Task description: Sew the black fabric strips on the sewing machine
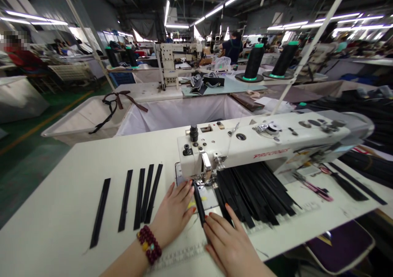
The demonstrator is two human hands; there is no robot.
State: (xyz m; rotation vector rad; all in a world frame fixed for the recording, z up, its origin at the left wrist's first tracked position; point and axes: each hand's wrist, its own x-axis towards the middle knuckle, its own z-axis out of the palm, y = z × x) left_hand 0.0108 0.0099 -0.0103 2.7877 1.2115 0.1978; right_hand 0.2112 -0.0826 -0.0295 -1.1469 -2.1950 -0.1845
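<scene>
A white sewing machine (233, 146) stands on a pale table. A narrow black strip (199, 203) lies with its far end at the presser foot. My left hand (175, 211), a beaded bracelet at its wrist, lies beside the strip's far end, fingers spread flat. On the strip's near end rests my right hand (225, 238), its fingers stretched out. Several separate black strips (125, 199) lie left of my left hand. A thick pile of black strips (254, 191) lies under the machine arm, right of the needle.
Pink-handled snips (317, 190) lie right of the pile. Behind the table are a fabric-lined bin (181, 111), another sewing machine (168, 64) and black thread cones (254, 62). A person in dark clothes (232, 47) is farther back, another in red at far left.
</scene>
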